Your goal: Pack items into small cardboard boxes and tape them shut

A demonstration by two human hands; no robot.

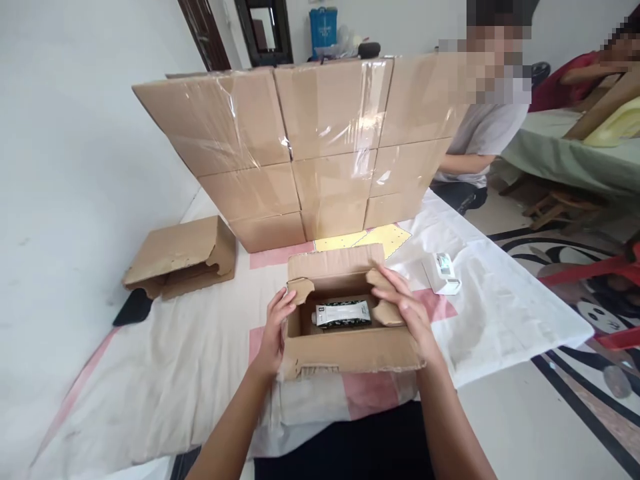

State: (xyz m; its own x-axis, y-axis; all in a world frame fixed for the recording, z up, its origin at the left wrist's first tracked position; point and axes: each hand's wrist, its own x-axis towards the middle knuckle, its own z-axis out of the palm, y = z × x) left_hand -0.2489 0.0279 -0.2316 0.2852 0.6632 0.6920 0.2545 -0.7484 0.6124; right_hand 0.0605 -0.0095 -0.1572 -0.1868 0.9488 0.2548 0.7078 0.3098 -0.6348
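An open cardboard box (350, 352) sits near the table's front edge with its flaps spread. Inside it lies a black and white carton (343, 313) on its side, with a light cap at its left end. My left hand (276, 325) grips the box's left side, fingertips closed on the small left flap. On the other side my right hand (407, 310) is closed around the right flap and wall, its fingers reaching over the flap. Neither hand touches the carton.
Behind the box stands a wall of taped cardboard boxes (333, 127). An empty cardboard box (177, 253) lies on its side at left, beside a black object (134, 308). A small white device (442, 274) sits at right on the white cloth (505, 300). A person (480, 133) sits beyond the wall.
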